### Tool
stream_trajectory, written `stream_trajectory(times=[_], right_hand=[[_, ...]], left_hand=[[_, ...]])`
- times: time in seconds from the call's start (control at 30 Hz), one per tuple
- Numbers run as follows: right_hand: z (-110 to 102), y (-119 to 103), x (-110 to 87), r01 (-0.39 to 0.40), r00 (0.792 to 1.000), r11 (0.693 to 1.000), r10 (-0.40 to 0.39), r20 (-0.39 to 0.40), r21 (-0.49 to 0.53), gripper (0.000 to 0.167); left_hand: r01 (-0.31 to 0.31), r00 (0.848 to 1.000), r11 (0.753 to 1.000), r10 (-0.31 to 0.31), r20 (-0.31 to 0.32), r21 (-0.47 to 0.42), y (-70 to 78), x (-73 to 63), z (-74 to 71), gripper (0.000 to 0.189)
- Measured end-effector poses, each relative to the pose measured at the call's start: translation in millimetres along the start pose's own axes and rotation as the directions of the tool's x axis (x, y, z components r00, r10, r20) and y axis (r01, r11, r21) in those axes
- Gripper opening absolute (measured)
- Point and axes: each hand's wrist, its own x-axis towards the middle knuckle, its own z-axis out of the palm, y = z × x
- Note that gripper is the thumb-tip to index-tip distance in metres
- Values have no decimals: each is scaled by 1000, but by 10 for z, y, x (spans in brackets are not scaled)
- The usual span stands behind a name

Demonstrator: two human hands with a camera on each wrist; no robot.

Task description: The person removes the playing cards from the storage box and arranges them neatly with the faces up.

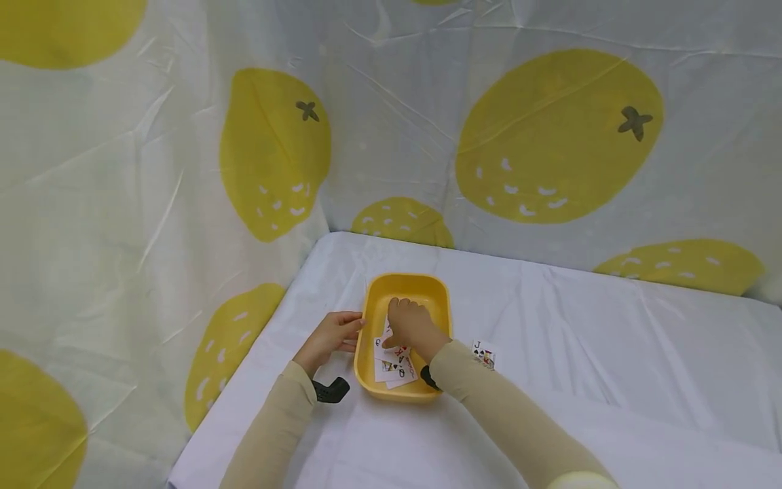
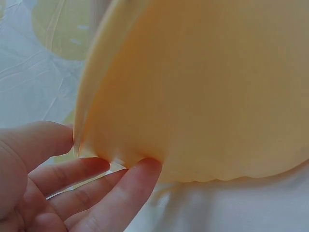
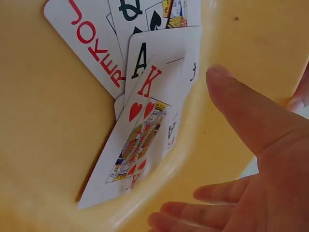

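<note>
Yellow, smooth, faintly glossy, and just one of it: a tray (image 1: 421, 288), rounded at the corners, sitting on the white, creased cloth of the counter (image 1: 550, 319)! And inside, playing cards (image 1: 396, 370), overlapping in a loose heap; can count at least four, can't tell the full number under the overlaps. One red-lettered joker (image 3: 94, 46), one queen of spades (image 3: 157, 14), one black ace (image 3: 164, 43) and, blurred across the ace, one king of hearts (image 3: 137, 135), all thin and white-faced. One more outside, near the tray's right side: a lone jack (image 1: 484, 353), partly hidden by the right sleeve (image 1: 507, 407). Two hands at work! Left hand (image 1: 330, 336) at the tray's left side, lightly pinching the rim between thumb and slightly bent fingers. Right hand (image 1: 412, 326) inside the tray, above the cards, spread loosely, thumb well apart from relaxed fingers, gripping nothing. Two black curved devices (image 1: 331, 390), one at each wrist. Behind, wrinkled, sheeny hanging cloth (image 1: 391, 88), printed with eight yellow lemons (image 1: 559, 136), several cut off at the edges.
</note>
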Motion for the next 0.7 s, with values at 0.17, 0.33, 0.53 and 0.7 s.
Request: stream_trajectory(times=[0.17,0.33,0.53,0.7], right_hand=[[71,-28,27,-62,996,998,60,71,13,99],[144,3,44,-114,989,992,108,103,52,102],[133,-7,6,-94,995,995,93,33,32,101],[96,-30,16,-69,997,997,67,-40,-42,99]], left_hand=[[-14,1000,1000,14,1,-4,63,-77,17,39],[-9,1000,1000,9,-21,-4,-125,98,6,38],[-4,999,1000,4,-34,6,-188,167,8,38],[-13,1000,1000,13,-14,-14,-181,164,-7,39]])
